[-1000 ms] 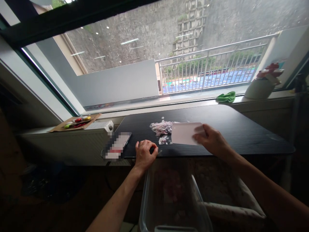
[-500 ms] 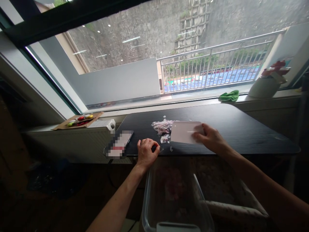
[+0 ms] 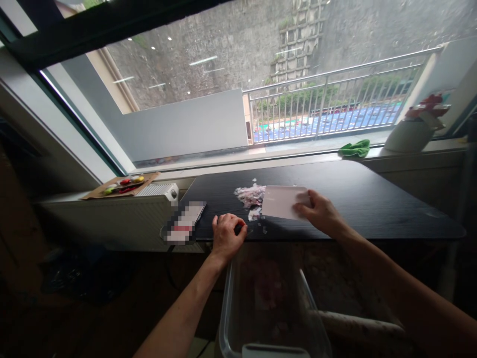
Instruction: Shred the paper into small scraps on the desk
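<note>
My right hand (image 3: 322,213) grips a flat, pale card-like sheet (image 3: 283,201) by its right end, fingers on top. The sheet's left edge meets a heap of small white and pinkish paper scraps (image 3: 250,195) on the dark table (image 3: 357,194). A smaller clump of scraps lies just below the heap. My left hand (image 3: 228,232) rests at the table's front edge, its fingers curled and thumb brought round to them; what it holds, if anything, I cannot make out. Below the edge, a clear plastic bin (image 3: 223,318) holds dim pinkish bits.
A phone-like object (image 3: 186,221), partly blurred out, lies at the table's left end. Colourful small items sit on brown cardboard (image 3: 97,193) over the radiator (image 3: 130,219). A green cloth (image 3: 355,148) and a white bottle (image 3: 406,134) stand by the window.
My right hand and the pale sheet have shifted slightly left, closer into the paper scraps. My left hand stays where it was.
</note>
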{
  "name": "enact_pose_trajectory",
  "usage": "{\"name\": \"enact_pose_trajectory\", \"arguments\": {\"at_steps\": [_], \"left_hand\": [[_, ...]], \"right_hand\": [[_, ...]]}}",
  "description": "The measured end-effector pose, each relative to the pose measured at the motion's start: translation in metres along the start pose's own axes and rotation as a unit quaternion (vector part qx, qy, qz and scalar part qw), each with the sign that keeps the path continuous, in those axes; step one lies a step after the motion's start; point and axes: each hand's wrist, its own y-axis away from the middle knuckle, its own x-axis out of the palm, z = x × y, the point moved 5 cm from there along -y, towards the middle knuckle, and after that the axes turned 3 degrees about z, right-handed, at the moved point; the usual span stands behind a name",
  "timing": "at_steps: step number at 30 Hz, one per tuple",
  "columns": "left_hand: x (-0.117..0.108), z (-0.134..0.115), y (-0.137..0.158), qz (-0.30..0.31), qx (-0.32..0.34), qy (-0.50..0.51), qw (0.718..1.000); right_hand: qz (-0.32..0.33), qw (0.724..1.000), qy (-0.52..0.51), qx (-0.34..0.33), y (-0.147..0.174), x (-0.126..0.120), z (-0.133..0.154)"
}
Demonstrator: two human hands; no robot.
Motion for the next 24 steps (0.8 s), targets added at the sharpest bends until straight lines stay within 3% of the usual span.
{"name": "enact_pose_trajectory", "arguments": {"at_steps": [4, 11, 16, 24], "left_hand": [[0.000, 0.001, 0.000, -0.001, 0.000, 0.004, 1.000], [0.002, 0.002, -0.001, 0.008, -0.008, 0.002, 1.000], [0.002, 0.001, 0.000, 0.007, -0.010, 0.002, 1.000], [0.001, 0.000, 0.000, 0.001, -0.006, 0.003, 1.000]], "right_hand": [[0.044, 0.999, -0.024, -0.004, -0.002, 0.008, -0.006], [0.033, 0.997, 0.029, -0.061, -0.003, 0.018, 0.004], [0.042, 0.989, 0.109, -0.095, 0.003, 0.013, 0.015], [0.038, 0.991, 0.082, -0.101, -0.006, 0.016, 0.008]]}}
